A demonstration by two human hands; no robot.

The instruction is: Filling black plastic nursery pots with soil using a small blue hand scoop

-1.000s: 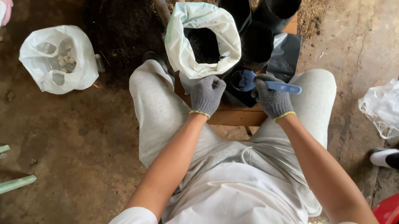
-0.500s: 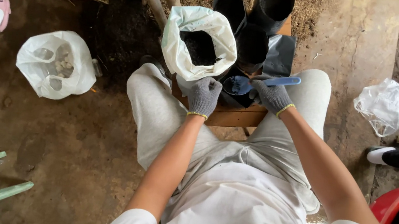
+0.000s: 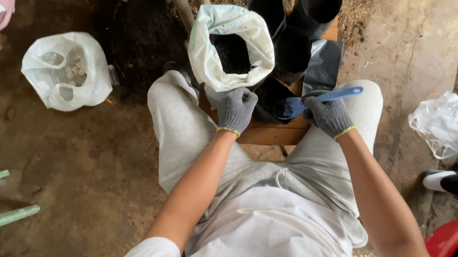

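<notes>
A smooth blue plastic scoop (image 3: 318, 99) is clamped in the knit-gloved right hand (image 3: 328, 115); the crinkled white soil sack (image 3: 205, 57), at 10 o'clock, is gripped by the left hand (image 3: 236, 108).

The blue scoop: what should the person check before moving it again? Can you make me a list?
1. Right hand has a firm grip on the blue scoop: ok, gloved fingers wrap the handle.
2. Scoop bowl is over the black grow bag: ok, it sits at the bag's mouth.
3. Left hand steadies the white sack: ok, it rests against the sack's lower edge.
4. White sack is open, with dark soil showing: ok.
5. Soil on the scoop: cannot tell, the bowl is in shadow.
6. Wooden board under the bags is steady: cannot tell.
</notes>
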